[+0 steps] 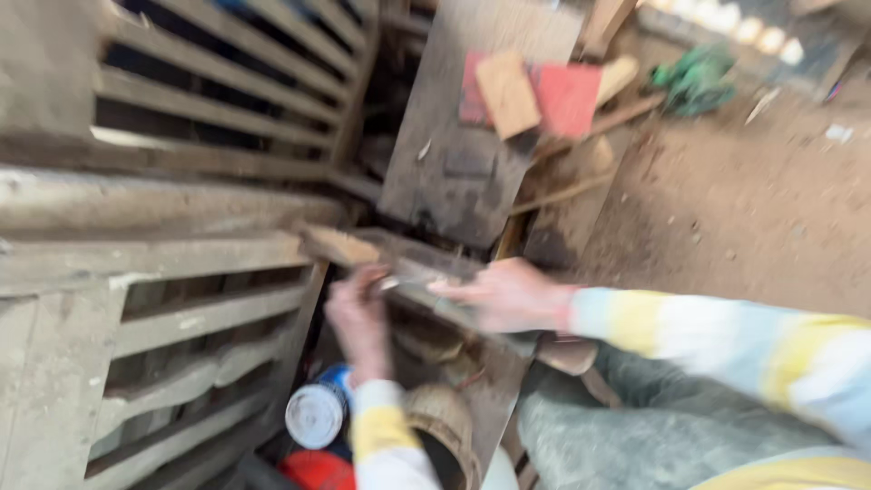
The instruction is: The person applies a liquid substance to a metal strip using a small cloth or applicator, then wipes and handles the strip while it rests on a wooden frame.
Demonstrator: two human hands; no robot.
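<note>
**One head view, looking down**

A single camera worn on the person's head looks steeply down and forward, close over both forearms. The left hand (pixel 358 318) and right hand (pixel 508 295) sit near frame centre. Slatted wood (pixel 181 272) fills the left side, dirt floor (pixel 753 200) the right. The picture is motion-blurred.

— Can you make out what the hands are gripping?
— No, the left hand (pixel 358 318) and right hand (pixel 508 295) are smeared with motion; the thing between them is a blur.
— And that white-lidded can (pixel 318 413)?
— Partly behind the sleeve. The red thing (pixel 316 472) below runs off the bottom edge.
</note>
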